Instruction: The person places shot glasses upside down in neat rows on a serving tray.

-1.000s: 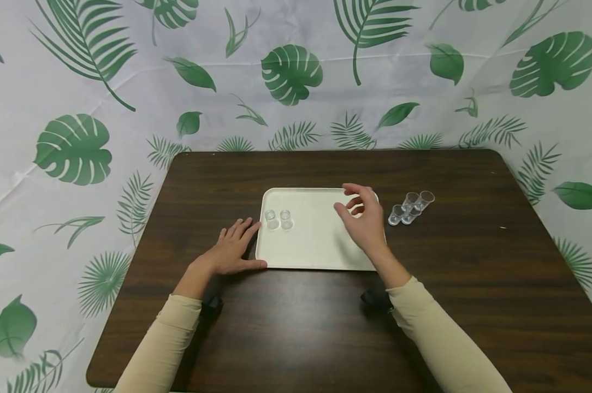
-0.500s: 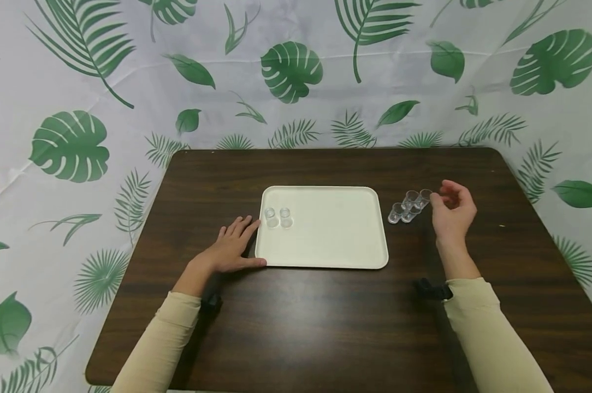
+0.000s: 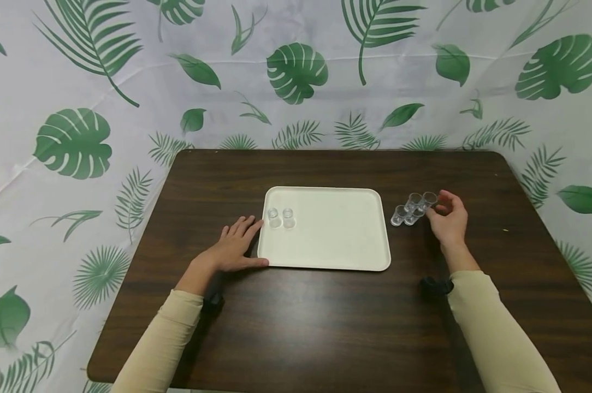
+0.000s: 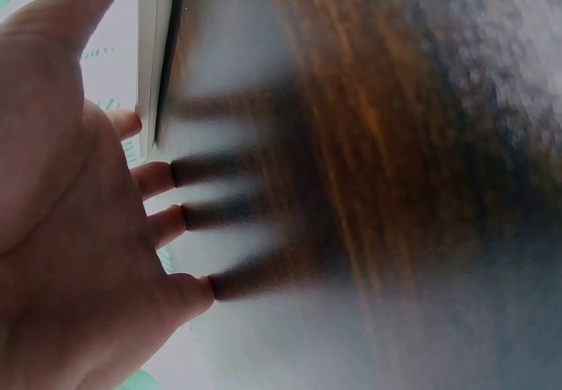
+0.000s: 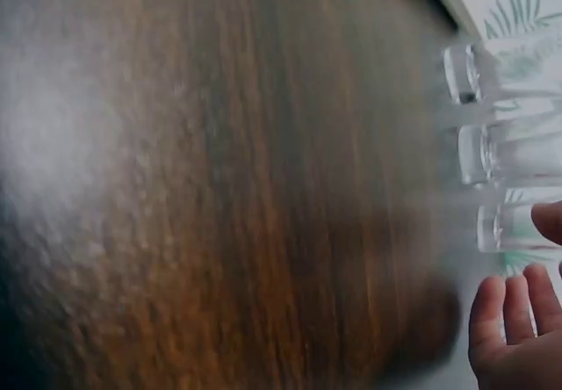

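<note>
Our left hand (image 3: 234, 248) lies spread at the left edge of the tray (image 3: 335, 251), gripping nothing, which should steady it. On the bench (image 3: 325, 322), right of the tray, our right hand (image 3: 450, 221) bends its fingers (image 5: 487, 309), thumb apart, at the end glass (image 3: 430, 198); whether they pinch it, we cannot tell. We'd best lift straight, sparing the other glasses (image 3: 415, 201).

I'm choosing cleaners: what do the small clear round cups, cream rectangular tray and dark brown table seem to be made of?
Small clear round cups: glass or clear plastic, smooth and glossy; see-through walls, thick bases catching light.
Cream rectangular tray: probably plastic, fairly matt; even colour, rounded rim.
Dark brown table: wood or imitation-wood laminate, low sheen; streaky grain, soft pale reflection.
</note>
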Demonstrator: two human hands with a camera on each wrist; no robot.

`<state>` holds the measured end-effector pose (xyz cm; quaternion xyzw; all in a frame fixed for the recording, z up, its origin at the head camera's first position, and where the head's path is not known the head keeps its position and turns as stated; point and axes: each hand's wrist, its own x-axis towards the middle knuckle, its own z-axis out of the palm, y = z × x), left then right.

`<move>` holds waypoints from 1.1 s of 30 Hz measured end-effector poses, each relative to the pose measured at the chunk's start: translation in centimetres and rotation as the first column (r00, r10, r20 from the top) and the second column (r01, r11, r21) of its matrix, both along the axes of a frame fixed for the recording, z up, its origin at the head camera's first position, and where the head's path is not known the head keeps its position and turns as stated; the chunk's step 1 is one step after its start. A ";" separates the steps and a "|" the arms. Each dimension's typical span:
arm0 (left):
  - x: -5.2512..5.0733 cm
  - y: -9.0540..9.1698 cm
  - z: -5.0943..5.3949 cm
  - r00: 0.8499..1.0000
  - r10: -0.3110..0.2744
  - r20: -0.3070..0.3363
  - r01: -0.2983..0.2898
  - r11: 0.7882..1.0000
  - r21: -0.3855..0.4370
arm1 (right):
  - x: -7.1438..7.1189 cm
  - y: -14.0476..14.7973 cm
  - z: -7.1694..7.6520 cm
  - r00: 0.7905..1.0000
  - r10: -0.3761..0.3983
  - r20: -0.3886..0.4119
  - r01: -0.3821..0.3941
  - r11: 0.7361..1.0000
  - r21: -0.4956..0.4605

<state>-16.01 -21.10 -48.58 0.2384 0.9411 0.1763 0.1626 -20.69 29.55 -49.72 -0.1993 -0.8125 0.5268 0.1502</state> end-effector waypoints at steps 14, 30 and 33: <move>0.1 -0.2 -0.2 1.000 0.010 0.003 -0.010 1.000 0.014 | -0.1 0.6 -0.4 0.980 0.145 0.134 -0.163 0.977 0.140; -0.1 0.2 0.0 1.000 0.004 0.011 -0.004 1.000 0.003 | -0.2 0.7 -1.5 0.996 0.028 0.085 -0.044 0.982 0.185; -0.1 0.1 -0.2 1.000 0.007 0.007 -0.007 1.000 -0.001 | -0.3 0.8 -1.6 0.997 0.032 0.076 -0.046 0.982 0.186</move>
